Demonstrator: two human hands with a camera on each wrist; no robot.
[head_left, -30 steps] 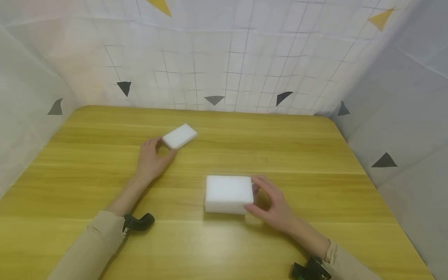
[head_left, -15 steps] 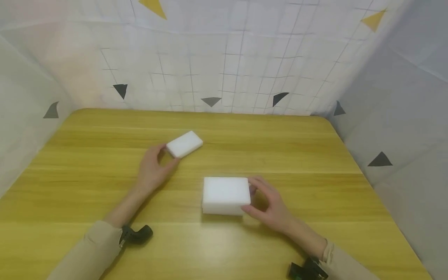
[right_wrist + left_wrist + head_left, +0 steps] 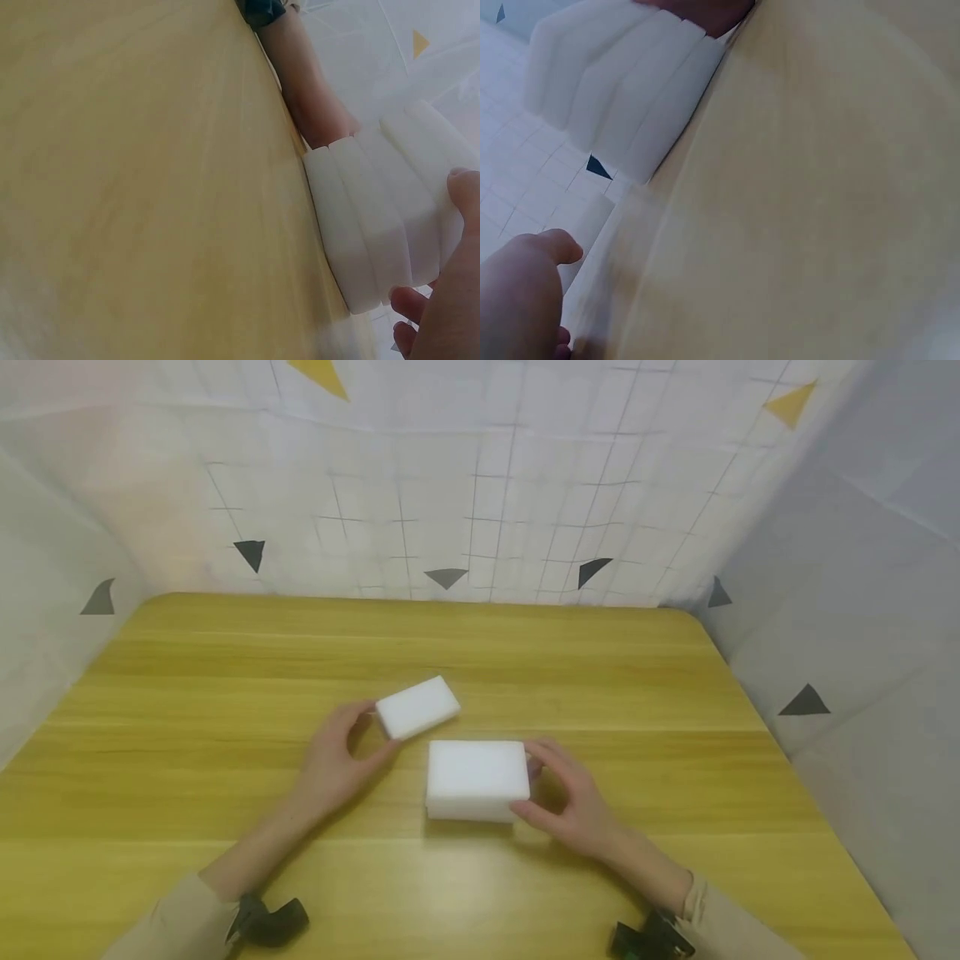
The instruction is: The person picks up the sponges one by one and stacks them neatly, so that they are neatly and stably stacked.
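Observation:
In the head view, my left hand (image 3: 337,768) pinches the short end of a single flat white sponge block (image 3: 418,707), thumb on the near side and fingers on the far side. The block lies low over the tabletop, slightly angled, just behind and left of a stack of several white sponge blocks (image 3: 477,772). My right hand (image 3: 573,793) holds the right end of that stack near its top, thumb in front and fingers behind. The right wrist view shows the layers of the stack (image 3: 367,217) a little unevenly aligned. From the left wrist, the single block (image 3: 592,221) is partly hidden behind my thumb.
A wood-grain table (image 3: 637,677) with rounded far corners lies under both hands. White cloth (image 3: 420,468) with grid lines and dark and yellow triangles hangs behind it, and plain cloth (image 3: 862,610) closes off the sides. A dark device (image 3: 270,922) sits at each wrist.
My left hand has brought the single block nearer to me and to the right, up close to the stack. The right hand keeps its grip on the stack, which stays about in place.

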